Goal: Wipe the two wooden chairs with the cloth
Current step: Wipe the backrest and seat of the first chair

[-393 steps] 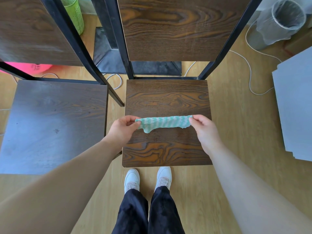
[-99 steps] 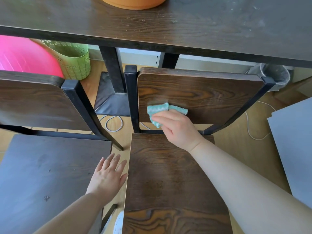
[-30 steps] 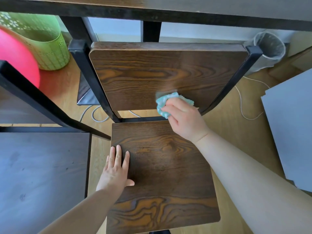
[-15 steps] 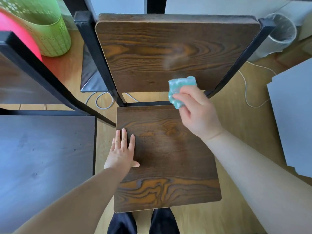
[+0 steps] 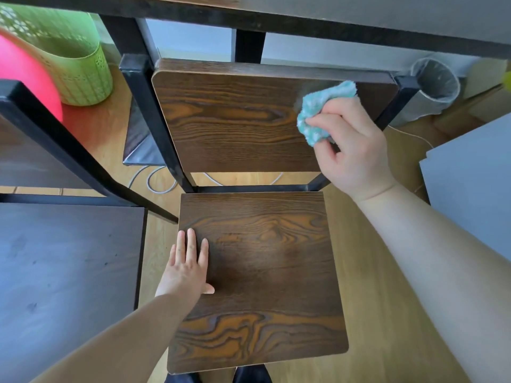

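Gripping a bunched blue-green cloth (image 5: 318,111) in the right hand (image 5: 356,150), fingers curled round it, thumb pinching it from below. Cloth poking out past the fingertips, up against the chair back (image 5: 235,120) near its top right corner. Resting the left hand (image 5: 185,272) flat on the chair seat (image 5: 262,272) by its left edge, fingers straight and close together, thumb sticking out to the right. Left of those fingers, across a thin strip of floor, a second chair (image 5: 69,272) with a dark seat. Far past the fingertips, a dark table (image 5: 359,12). Up and to the left of the left hand's fingers, a green basket (image 5: 80,64) and a pink ball (image 5: 25,78). Just right of the cloth-holding fingers, a bin (image 5: 434,87) with a clear bag. Right of that wrist, a grey board (image 5: 475,189).
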Available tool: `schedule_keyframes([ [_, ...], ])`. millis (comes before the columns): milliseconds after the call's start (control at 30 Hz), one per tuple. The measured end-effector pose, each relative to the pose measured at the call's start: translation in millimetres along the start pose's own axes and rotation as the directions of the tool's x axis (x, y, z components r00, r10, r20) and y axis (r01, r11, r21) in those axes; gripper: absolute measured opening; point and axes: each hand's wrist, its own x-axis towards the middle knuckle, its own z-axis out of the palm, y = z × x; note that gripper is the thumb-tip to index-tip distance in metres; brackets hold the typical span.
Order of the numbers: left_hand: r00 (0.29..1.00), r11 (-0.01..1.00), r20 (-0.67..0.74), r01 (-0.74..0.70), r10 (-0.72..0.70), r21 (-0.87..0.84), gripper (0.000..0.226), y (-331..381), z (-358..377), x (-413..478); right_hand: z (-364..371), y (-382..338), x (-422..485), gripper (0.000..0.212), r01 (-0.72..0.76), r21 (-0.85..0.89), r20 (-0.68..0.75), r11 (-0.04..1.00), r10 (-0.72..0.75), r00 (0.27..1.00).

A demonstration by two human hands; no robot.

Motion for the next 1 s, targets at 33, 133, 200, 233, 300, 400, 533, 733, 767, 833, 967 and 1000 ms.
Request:
schedule_keyframes([
  [33, 1.000, 1.000, -0.001, -0.001, 0.001, 0.001, 0.113, -0.1, 0.0, -0.5, 3.2, 0.6, -1.8, 0.016, 0.001, 0.006, -0.001, 1.000, -0.001, 1.000],
  [133, 1.000, 1.000, -0.009, -0.003, 0.003, 0.004, 0.112, -1.0, -1.0, -1.5, 12.0, 1.3, -10.0, 0.017, -0.006, 0.019, -0.008, 1.000, 0.006, 1.000],
  [200, 1.000, 1.000, -0.003, -0.007, 0.007, 0.012, 0.111, -1.1, -1.7, -1.7, 18.2, 1.7, -16.6, 0.017, -0.007, 0.021, 0.002, 1.000, 0.007, 1.000],
  [233, 1.000, 1.000, 0.000, -0.006, 0.006, 0.016, 0.111, -1.1, -1.6, -1.9, 21.3, 1.7, -20.0, 0.017, -0.005, 0.023, 0.014, 1.000, 0.004, 1.000],
  [300, 1.000, 1.000, 0.001, -0.002, 0.002, 0.025, 0.111, -0.4, -1.4, -1.3, 27.6, 1.5, -28.2, 0.020, 0.005, 0.031, 0.052, 1.000, -0.007, 0.999],
  [400, 1.000, 0.999, 0.010, 0.011, -0.011, 0.040, 0.110, 0.8, -3.4, -1.3, 38.0, 0.2, -41.7, 0.028, 0.005, 0.049, 0.112, 0.999, -0.010, 0.994],
  [533, 0.999, 0.999, 0.029, 0.014, -0.016, 0.048, 0.109, 3.3, -9.8, -3.4, 52.1, -3.3, -58.7, 0.022, -0.033, 0.068, 0.203, 0.997, 0.018, 0.979],
  [733, 0.998, 0.999, -0.056, 0.024, -0.027, -0.043, 0.108, -6.9, -42.3, 2.1, 59.4, -10.6, -72.9, 0.021, -0.072, 0.063, 0.350, 0.995, 0.046, 0.936],
  [767, 0.997, 0.999, -0.075, 0.019, -0.023, -0.048, 0.109, -10.4, -47.4, 7.6, 60.1, -11.1, -73.5, 0.021, -0.070, 0.061, 0.357, 0.996, 0.044, 0.933],
  [833, 0.996, 0.999, -0.092, -0.002, -0.003, -0.049, 0.112, -13.8, -57.6, 20.9, 61.2, -11.5, -75.0, 0.021, -0.071, 0.060, 0.374, 0.996, 0.043, 0.926],
  [967, 0.998, 0.995, -0.057, -0.045, 0.040, -0.087, 0.118, -8.2, -73.0, 42.3, 61.7, -12.4, -77.8, 0.025, -0.084, 0.055, 0.429, 0.995, 0.052, 0.902],
  [1000, 0.998, 0.995, -0.046, -0.048, 0.044, -0.086, 0.118, -6.4, -75.3, 45.3, 61.9, -12.3, -78.0, 0.026, -0.090, 0.049, 0.446, 0.995, 0.059, 0.893],
])
